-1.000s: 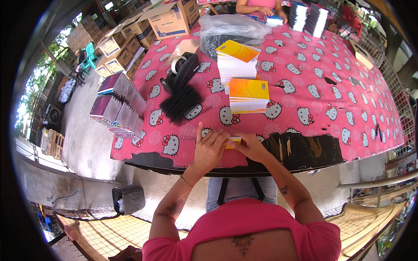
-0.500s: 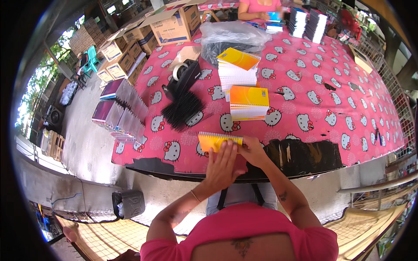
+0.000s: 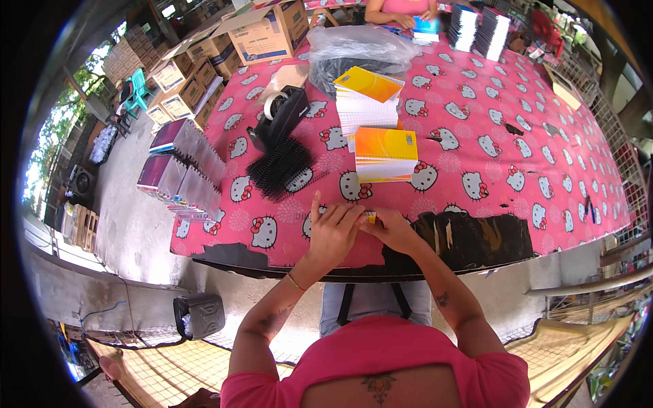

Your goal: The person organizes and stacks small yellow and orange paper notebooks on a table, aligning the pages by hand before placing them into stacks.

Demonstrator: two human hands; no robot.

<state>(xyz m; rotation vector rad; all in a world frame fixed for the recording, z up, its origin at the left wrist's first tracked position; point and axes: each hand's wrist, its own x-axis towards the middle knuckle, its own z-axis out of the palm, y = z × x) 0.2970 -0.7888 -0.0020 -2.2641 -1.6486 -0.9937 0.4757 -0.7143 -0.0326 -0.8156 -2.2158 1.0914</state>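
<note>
Yellow notebook [image 3: 371,217], mostly covered by fingers, is held between both hands near the near edge of the pink table [image 3: 469,160]. Left hand [image 3: 333,232]: fingers bent rightward onto the notebook, leftmost finger extended toward the far side. Right hand [image 3: 393,231]: closed narrowly on the right end. Printing marks the far-left carton [image 3: 262,44]; a small dark printed patch marks the notebook stack [image 3: 386,144].

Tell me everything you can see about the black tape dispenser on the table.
The tape dispenser is black and looks like plastic, with a pale tape roll seated in it. It sits slantwise on the pink tablecloth, its far end toward the right. Black spiral coils lie at its near end, seemingly touching it.
</note>
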